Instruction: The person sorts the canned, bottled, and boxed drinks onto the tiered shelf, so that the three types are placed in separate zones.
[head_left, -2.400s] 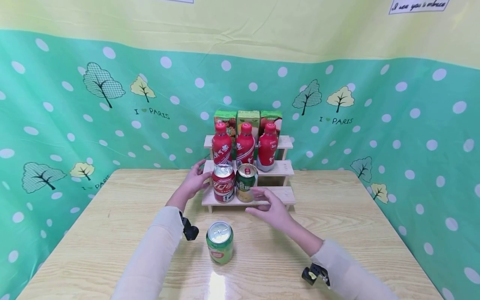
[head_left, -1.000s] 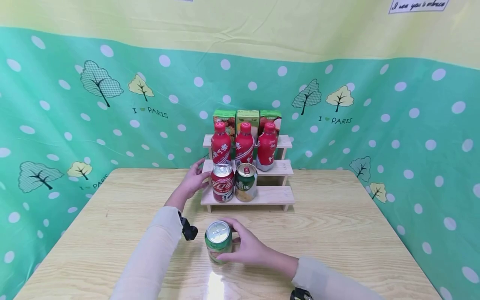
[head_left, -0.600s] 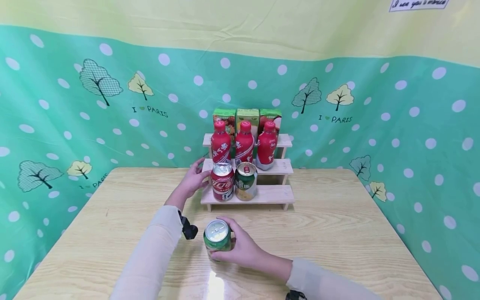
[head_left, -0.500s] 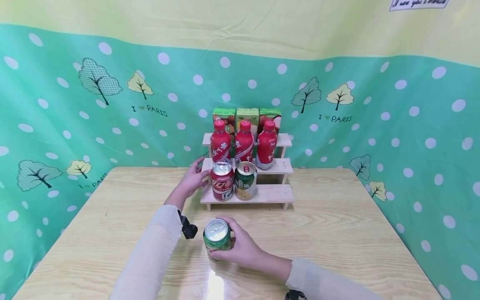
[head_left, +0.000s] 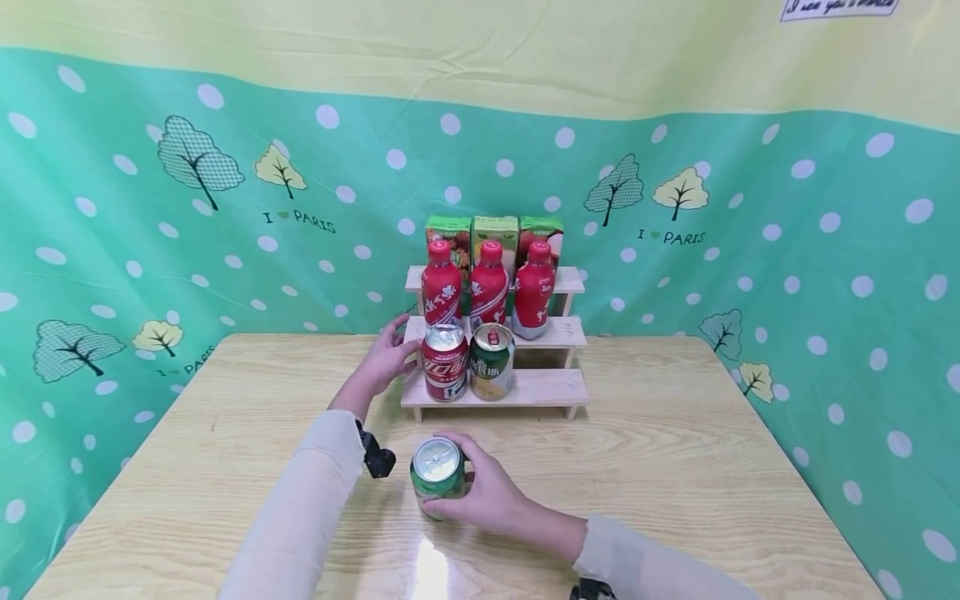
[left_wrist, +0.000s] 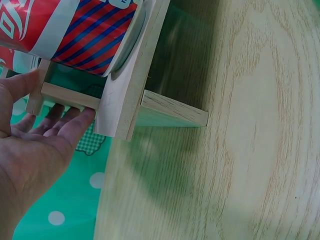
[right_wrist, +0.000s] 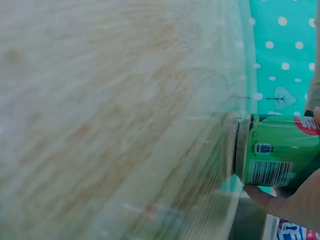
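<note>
My right hand [head_left: 491, 498] grips a green soda can [head_left: 437, 462] that is upright over the table in front of the shelf. Its thumb lies across the near side and its fingers curl round the back. In the right wrist view the can's base [right_wrist: 241, 151] is right by the tabletop. My left hand [head_left: 381, 364] holds the left side of the three-step wooden shelf [head_left: 551, 387], thumb on a post and fingertips behind a side bar [left_wrist: 70, 95]. On the lowest step stand a red cola can [head_left: 446, 372] and a green-and-gold can [head_left: 491, 377].
Three red bottles [head_left: 533, 292] stand on the middle step. Behind them, three drink cartons [head_left: 496, 232] occupy the top step. Bare wood [head_left: 551, 387] shows right of the cans. A polka-dot cloth [head_left: 300, 275] hangs behind the table [head_left: 675, 450].
My right hand has left the green-and-gold can on the shelf, come down toward me and taken hold of the green soda can. My left hand stays at the shelf's side.
</note>
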